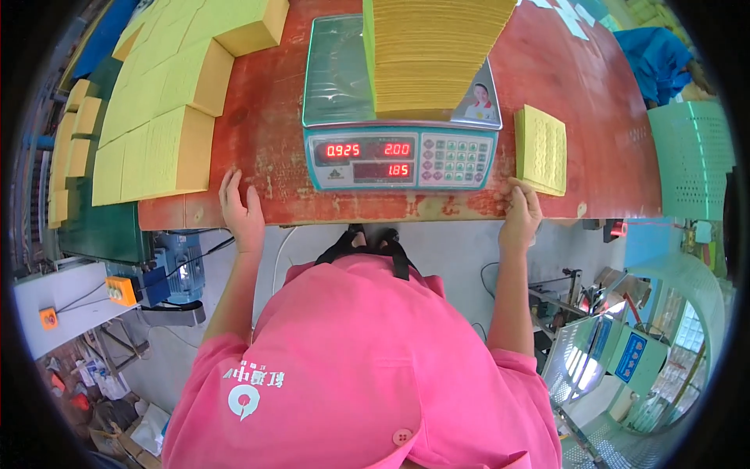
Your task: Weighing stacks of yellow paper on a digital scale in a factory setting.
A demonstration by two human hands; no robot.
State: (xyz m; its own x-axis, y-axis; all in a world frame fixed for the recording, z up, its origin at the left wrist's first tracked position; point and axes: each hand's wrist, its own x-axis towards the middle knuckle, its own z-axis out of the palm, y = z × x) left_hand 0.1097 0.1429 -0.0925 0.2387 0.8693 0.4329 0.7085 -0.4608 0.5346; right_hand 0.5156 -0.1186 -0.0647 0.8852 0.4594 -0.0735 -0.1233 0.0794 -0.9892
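My left hand (242,213) rests at the table's front edge, left of the scale, fingers apart and holding nothing. At the near edge on the other side, my right hand (522,213) has its fingers loosely bent and slightly apart. Its fingertips are at the lower left corner of a thin stack of yellow paper sheets (541,150), seemingly touching it without gripping. Between my hands stands a teal digital scale (461,182) with lit red digits and a keypad. A tall stack of yellow paper (426,66) sits on its metal pan, its top cut off by the view.
Blocks of yellow paper (195,78) stand in rows on the left of the worn red table (262,102). More yellow blocks (78,148) lie beyond its left side. White slips (572,19) and blue cloth (652,59) are at far right. A green perforated panel (687,160) stands beside the table.
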